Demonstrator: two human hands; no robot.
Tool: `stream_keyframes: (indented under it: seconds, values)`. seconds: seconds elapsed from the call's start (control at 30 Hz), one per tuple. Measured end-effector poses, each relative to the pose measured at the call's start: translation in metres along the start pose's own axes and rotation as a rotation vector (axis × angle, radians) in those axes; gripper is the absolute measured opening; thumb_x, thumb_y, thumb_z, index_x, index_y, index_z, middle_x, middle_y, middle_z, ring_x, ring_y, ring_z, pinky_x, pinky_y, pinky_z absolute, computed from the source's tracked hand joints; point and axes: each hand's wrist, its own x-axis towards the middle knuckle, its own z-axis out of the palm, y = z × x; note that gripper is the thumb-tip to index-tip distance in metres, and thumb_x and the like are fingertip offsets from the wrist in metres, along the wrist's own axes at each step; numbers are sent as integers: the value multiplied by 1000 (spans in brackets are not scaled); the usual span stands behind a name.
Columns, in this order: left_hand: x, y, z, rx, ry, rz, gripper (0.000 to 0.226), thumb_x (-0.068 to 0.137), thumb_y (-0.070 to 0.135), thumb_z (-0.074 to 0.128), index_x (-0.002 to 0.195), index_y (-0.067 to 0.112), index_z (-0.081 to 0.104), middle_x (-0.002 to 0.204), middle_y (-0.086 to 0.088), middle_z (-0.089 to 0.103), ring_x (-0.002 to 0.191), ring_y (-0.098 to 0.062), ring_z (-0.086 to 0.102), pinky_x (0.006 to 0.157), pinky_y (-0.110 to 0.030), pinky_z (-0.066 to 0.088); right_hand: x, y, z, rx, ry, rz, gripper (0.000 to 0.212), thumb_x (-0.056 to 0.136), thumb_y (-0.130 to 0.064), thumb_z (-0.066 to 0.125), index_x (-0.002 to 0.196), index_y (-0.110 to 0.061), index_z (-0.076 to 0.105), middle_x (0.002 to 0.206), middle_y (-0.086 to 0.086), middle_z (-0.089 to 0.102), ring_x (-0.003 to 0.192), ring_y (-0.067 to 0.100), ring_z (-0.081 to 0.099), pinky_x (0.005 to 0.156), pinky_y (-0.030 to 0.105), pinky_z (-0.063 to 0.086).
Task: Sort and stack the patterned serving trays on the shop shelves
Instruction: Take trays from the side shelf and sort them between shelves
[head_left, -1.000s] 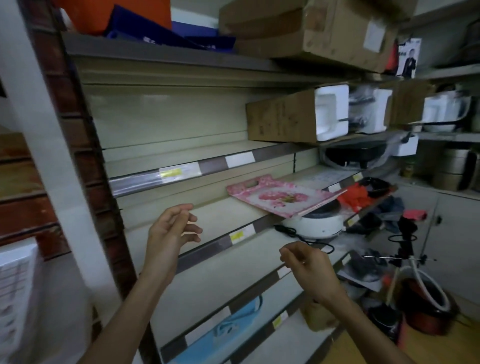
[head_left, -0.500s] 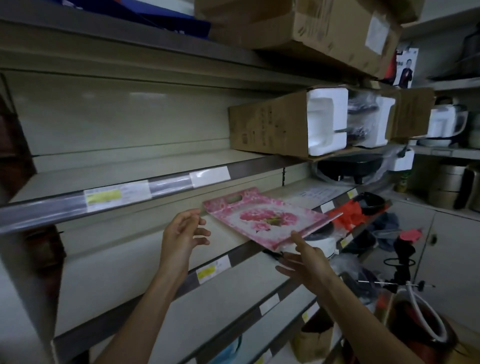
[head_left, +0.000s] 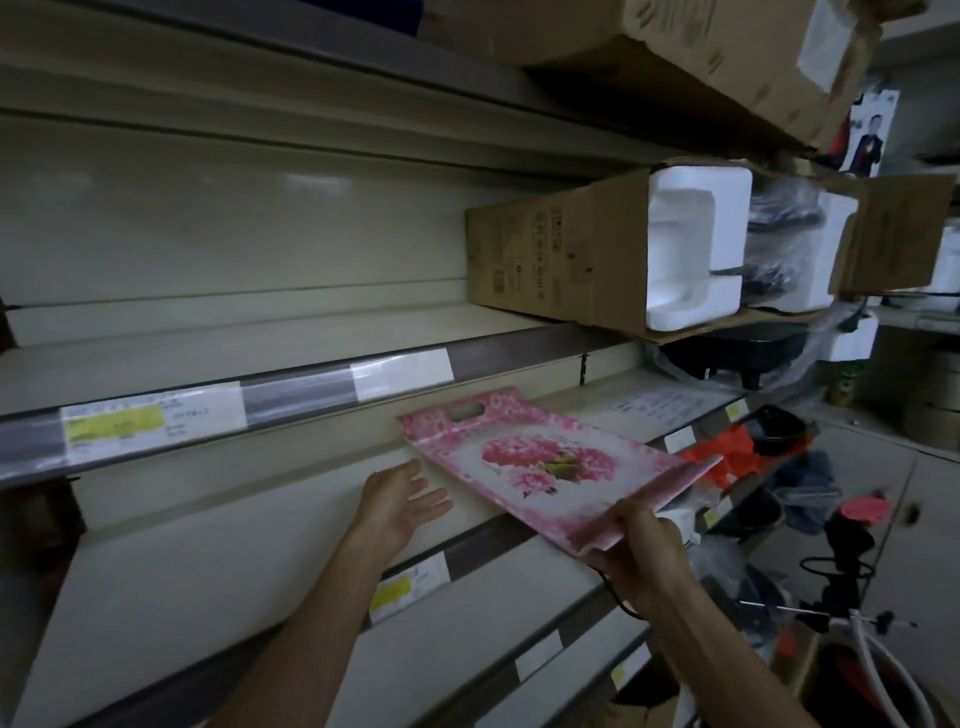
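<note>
A pink tray with a flower print and a cut-out handle lies tilted over the middle shelf, its near corner sticking out past the shelf edge. My right hand grips that near corner, thumb on top. My left hand hovers open, palm up, just left of the tray's left edge, a little apart from it.
An open cardboard box with white foam inserts sits on the shelf above, at the right. Another large carton lies on the top shelf. Red plastic, cables and pots clutter the right side and floor.
My right hand has closed on the tray's near corner. My left hand has moved closer to the tray's left edge. The view has moved nearer to the shelves.
</note>
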Motion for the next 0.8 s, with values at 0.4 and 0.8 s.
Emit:
stream_keyframes:
  seconds: [0.4,0.8]
  values:
    - [-32,-17,27,-392,-166,-30,58,95,52,44,131,7,52,117,-21,66,108,-39,57,76,-56,56,-28,-30,-53,-48,-184,-5,14,89,6,44,94,-2,54,87,11,67,81,24,66,66,39,55]
    - [-139,-72,-3,-515,-19,351,38,103,34,33,123,14,57,99,-7,77,86,-25,75,63,-39,62,-39,-11,-96,-156,-347,154,39,82,10,49,120,3,58,117,21,69,108,40,64,98,56,49]
